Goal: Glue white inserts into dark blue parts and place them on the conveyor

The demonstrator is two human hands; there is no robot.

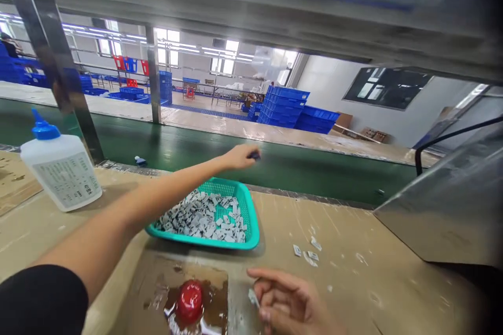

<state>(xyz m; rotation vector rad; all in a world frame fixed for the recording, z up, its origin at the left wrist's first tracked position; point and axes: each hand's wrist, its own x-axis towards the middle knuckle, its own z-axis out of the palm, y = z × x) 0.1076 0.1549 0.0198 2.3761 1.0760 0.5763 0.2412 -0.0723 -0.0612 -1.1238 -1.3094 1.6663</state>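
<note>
My left hand [239, 157] reaches out over the green conveyor belt [314, 170], its fingers closed on a small dark piece [254, 155] whose kind I cannot make out. Below that arm sits a teal plastic basket [253, 220] heaped with small grey-white tabs [196, 217]. At the bottom, my right hand [291, 301] pinches one small grey-white tab [252, 297], its index finger stretched out. Left of this hand, a shiny red round cap-like object [190, 301] stands on a wet, brown-stained board [220, 277].
A white bottle with a blue nozzle cap [63, 172] stands at left. Several loose tabs [313, 255] lie on the right of the brown tabletop [346, 282]. A small blue-and-white piece [140, 160] rests at the belt's edge. Metal posts [154, 78] and a metal sheet [444, 209] flank the space.
</note>
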